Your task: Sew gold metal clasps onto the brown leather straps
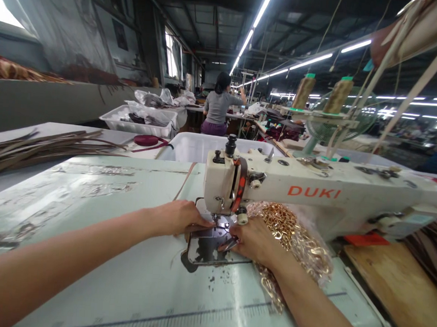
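Observation:
My left hand [178,216] is at the left of the needle area, its fingers closed and pointing toward the presser foot. A narrow brown strap [185,181] runs across the table and passes under this hand; its end at the fingertips is hidden. My right hand [254,238] is on the other side of the needle, fingers curled around what looks like a pair of thread snips [230,244], with the metal tip jutting out to the left. Both sets of fingertips are close to the needle plate [208,249] of the sewing machine [276,182].
Beside my right forearm lies a clear bag of gold metal clasps [284,227]. Brown strips [38,147] and a maroon tape roll [146,140] lie at the left. Behind the machine are white bins [193,144] and thread cones [337,96]. A person [218,106] sits farther off.

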`<state>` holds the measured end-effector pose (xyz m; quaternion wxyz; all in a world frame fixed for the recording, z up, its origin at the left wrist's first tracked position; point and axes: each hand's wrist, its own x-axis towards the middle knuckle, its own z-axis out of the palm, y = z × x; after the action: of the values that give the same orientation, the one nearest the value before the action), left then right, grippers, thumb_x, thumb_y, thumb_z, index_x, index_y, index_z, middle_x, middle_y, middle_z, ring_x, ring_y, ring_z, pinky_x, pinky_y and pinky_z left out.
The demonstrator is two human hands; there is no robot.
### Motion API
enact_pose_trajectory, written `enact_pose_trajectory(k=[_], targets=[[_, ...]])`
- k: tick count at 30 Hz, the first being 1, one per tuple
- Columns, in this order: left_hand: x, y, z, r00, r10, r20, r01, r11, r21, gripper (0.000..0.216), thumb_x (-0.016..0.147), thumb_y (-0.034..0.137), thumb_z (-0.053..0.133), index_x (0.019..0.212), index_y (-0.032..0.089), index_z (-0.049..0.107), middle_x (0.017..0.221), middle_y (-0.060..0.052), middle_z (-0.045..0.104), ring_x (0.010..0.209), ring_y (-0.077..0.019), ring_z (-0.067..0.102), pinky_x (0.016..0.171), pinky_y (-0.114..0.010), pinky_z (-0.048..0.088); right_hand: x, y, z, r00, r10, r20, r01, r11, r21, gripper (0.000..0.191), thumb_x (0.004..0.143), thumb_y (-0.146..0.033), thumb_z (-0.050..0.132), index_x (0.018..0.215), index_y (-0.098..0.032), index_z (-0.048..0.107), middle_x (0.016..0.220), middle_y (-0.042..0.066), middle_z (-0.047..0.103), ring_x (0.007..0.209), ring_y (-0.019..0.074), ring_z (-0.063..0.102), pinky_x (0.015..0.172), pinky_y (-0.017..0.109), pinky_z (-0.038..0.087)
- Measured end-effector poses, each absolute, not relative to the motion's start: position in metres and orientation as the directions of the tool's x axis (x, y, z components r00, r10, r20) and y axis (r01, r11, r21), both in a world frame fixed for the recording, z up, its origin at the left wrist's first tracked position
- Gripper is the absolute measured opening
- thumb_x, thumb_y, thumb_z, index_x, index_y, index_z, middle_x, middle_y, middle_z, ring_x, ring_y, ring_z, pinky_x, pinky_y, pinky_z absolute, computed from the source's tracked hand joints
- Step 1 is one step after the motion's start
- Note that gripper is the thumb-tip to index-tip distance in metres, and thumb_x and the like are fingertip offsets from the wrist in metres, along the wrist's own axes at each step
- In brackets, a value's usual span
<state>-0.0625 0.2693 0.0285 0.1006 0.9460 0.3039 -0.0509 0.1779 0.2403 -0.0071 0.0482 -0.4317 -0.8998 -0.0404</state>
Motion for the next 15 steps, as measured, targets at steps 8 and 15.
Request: enact_pose_trajectory(k=[8,15], targets=[[-0.064,0.275,0.034,0.833,0.529,-0.160,0.553,-0.794,0.255,0.041,0.083,0.026,0.052,0.124,0.034,0.054,0.110,-0.003,0.062,0.091,-0.0199,0.062,0.079,-0.027,0.050,0.179,0.241,-0.006,-0.634,0.768,0.096,0.773,0.632,0.054,0.061,0.081,-0.070,0.035,0.073,-0.019,0.068,0.069,0.009,0.069,0.067,0.0225,0.064,0.059,0.028,0.034],[-0.053,0.207,0.006,0.761,0.644,-0.075,0.644,-0.736,0.210,0.100,0.066,0.073,0.054,0.143,0.017,0.023,0.147,-0.015,0.026,0.132,-0.0313,0.030,0.108,-0.041,0.027,0.179,0.239,-0.003,-0.611,0.786,0.096,0.792,0.608,0.059,0.043,0.086,-0.054,0.044,0.075,-0.019,0.068,0.071,0.009,0.070,0.069,0.0229,0.065,0.061,0.028,0.036]])
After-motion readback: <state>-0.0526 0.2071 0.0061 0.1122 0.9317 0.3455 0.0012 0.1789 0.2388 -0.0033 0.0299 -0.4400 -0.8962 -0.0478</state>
